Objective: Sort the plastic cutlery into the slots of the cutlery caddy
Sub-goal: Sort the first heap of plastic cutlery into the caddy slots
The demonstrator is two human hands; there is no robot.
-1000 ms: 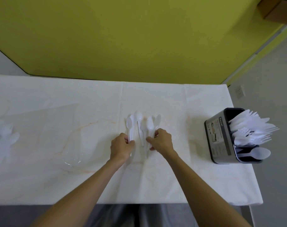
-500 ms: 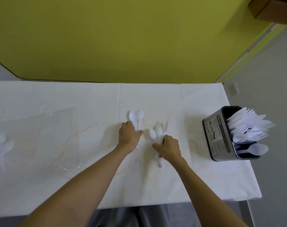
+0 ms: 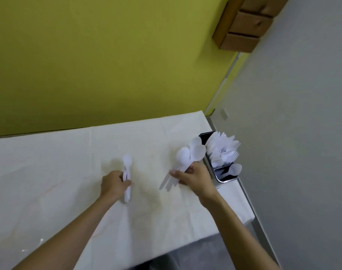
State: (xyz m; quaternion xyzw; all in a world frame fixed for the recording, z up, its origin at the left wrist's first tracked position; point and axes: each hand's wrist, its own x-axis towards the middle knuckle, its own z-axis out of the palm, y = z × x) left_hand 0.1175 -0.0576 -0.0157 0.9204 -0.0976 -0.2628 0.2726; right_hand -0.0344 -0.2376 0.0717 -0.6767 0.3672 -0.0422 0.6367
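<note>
While each hand grips white spoons, right hand point(image 3: 195, 177) fans its spoon bunch point(image 3: 189, 154).

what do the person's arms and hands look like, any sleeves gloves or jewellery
Both arms are bare from the frame edge to the wrists, with no sleeves in view. The left hand and right hand wear no gloves, and no watch, bracelet or ring is visible. Fingernails look short and plain.

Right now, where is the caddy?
In the head view the caddy stands at the table's right edge, just beyond the right hand, which holds a bunch of spoons beside it.
</note>
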